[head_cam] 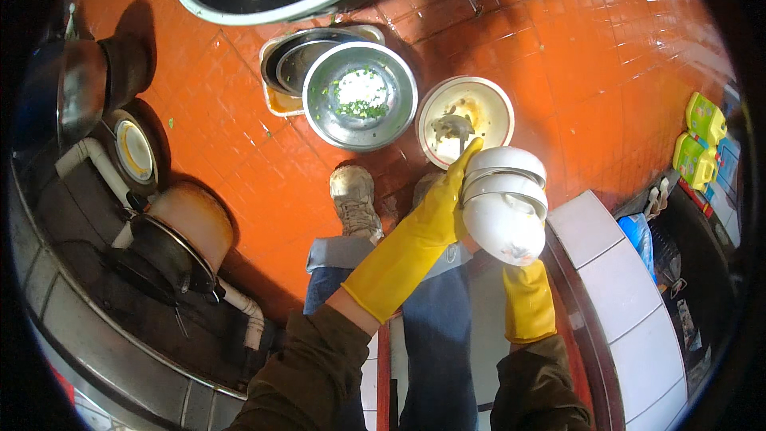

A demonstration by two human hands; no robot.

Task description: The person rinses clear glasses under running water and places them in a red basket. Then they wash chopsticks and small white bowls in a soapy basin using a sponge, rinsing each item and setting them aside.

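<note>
Both my hands wear yellow rubber gloves. My left hand (pixel 446 203) grips the left side of a tilted stack of white ceramic bowls (pixel 505 221), its thumb or finger reaching up along the rims. Under the stack is my right hand (pixel 526 287); its fingers are hidden behind the bowls. Just beyond the stack, a cream bowl (pixel 428 126) on the floor holds a ladle (pixel 453 127) and brownish residue. To its left stands a steel basin (pixel 317 93) with chopped green bits in it, overlapping a dark oval pan (pixel 275 66) and a pale tray (pixel 266 96).
A large tub (pixel 269 17) of dark water stands at the top on wet orange floor tiles (pixel 598 102). Pots (pixel 191 221) and white pipes (pixel 242 305) lie left. At right are a white-tiled ledge (pixel 628 293) and yellow-green containers (pixel 694 161). My shoe (pixel 353 197) is near the basin.
</note>
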